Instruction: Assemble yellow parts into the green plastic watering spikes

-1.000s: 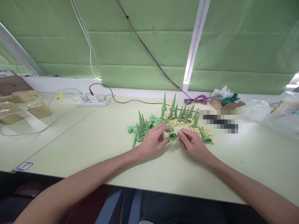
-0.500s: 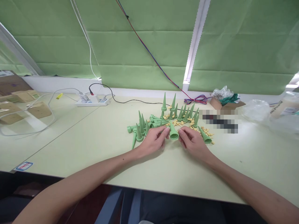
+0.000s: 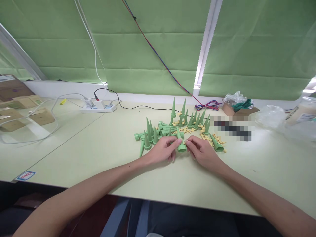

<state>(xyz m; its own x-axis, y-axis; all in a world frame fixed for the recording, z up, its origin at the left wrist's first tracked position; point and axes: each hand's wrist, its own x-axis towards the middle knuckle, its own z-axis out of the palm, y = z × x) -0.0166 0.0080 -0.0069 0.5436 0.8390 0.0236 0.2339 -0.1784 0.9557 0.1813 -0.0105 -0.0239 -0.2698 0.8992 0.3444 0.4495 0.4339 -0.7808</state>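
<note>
Containers: an open cardboard box (image 3: 250,112) stands at the far right of the tabletop (image 3: 202,186), with teal material (image 3: 243,105) and crumpled clear plastic (image 3: 233,97) in its top. Its lower interior is hidden. A clear plastic bag (image 3: 270,116) lies just beside it; contents cannot be made out. At the right edge stands a lettered container (image 3: 302,113), partly covered by clear plastic. Cardboard boxes (image 3: 43,117) sit at the far left, contents not visible.

Item in hand: one green cone (image 3: 182,148), tilted, tip pointing away and wide collar toward the person. It lies between the two hands. The left hand (image 3: 164,149) has its grip clamped on the cone's left side, thumb against the body. The right hand (image 3: 202,149) has its grip pinched together at the cone's right side, where a small yellow piece (image 3: 185,142) shows at the fingertips; how far it is seated cannot be told.

Surroundings: upright green cones (image 3: 173,108) form an arc behind the hands, with yellow parts (image 3: 218,138) scattered among them. Another cone (image 3: 217,144) lies beyond the right hand, open end nearest.
</note>
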